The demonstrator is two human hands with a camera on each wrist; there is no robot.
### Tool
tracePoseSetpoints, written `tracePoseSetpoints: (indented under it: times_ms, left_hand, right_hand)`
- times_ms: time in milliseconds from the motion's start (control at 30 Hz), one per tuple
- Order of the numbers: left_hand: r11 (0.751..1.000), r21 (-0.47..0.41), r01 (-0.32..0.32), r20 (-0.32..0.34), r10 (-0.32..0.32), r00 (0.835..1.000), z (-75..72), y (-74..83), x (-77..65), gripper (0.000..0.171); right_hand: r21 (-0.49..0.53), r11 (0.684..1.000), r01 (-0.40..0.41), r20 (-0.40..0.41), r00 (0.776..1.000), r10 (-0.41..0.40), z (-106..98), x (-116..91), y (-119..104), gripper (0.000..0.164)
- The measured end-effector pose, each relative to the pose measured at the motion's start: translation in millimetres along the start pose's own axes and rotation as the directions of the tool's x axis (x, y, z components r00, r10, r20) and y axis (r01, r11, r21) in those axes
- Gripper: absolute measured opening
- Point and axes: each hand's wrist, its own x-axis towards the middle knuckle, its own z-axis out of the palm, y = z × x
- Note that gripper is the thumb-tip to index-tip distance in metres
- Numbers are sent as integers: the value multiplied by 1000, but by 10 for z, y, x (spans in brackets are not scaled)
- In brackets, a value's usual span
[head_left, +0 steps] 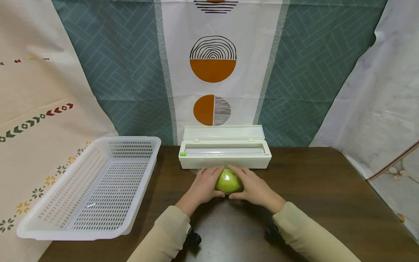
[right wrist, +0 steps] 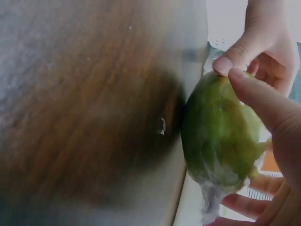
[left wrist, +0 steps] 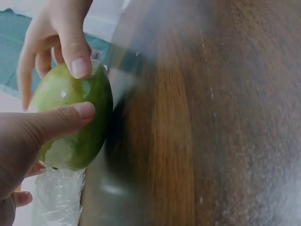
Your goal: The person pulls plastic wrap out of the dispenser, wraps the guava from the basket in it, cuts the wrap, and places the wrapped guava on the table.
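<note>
Between my two hands sits a smooth green mango, low over the dark table in front of a white cling film dispenser. My left hand grips its left side, thumb in front and fingers at the top. From the right, my right hand holds it the same way, and the thumbs are close together. Clear cling film clings to the mango and bunches at its end in the left wrist view. Another gathered bit of film shows in the right wrist view.
The dispenser's lid stands raised, showing the film roll inside. At left is a large white perforated basket with a small white strip in it. Patterned cloth hangs behind the wooden table.
</note>
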Motion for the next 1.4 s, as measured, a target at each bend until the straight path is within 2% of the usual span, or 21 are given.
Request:
tracePoseSetpoints:
  times_ms: [167,300,467,600,767,933,1067,1133,1300,1400]
  left_hand:
    - [997,-62,46,40,-44,998,-22,-89,-22,93]
    - [994,-46,104,80,-100,992,-27,-210,-48,89]
    - [990,1,141,101,-140,985,-15,-290,-51,74]
    - [989,5,151,105,-151,983,-5,-292,-29,55]
    - [988,8,155,118,-155,981,-7,-286,9,38]
    - [991,38,126,108,-130,986,-6,-291,13,32]
    - [992,44,118,131,-123,984,14,-304,-17,32]
    - [993,28,118,140,-121,983,21,-309,-37,36]
    - [994,-60,96,100,-90,991,17,-345,-75,40]
    - [986,-133,103,90,-92,992,10,-377,-80,39]
  right_hand:
    - [-42,999,8,14,1000,-8,25,26,-59,84]
    - [-46,999,9,7,1000,-9,24,38,-69,81]
    - [-37,999,28,11,1000,-28,25,50,-57,81]
    - [-31,998,48,15,999,-47,28,52,-46,81]
    - [-29,998,52,11,999,-52,31,48,-24,81]
    - [-18,999,47,12,999,-47,21,39,-8,81]
    - [-5,1000,29,19,999,-29,22,39,-3,82]
    - [-2,1000,22,22,1000,-22,22,38,0,82]
    - [-3,1000,24,28,999,-23,22,40,-5,82]
    - [-8,1000,23,33,999,-23,27,41,-6,82]
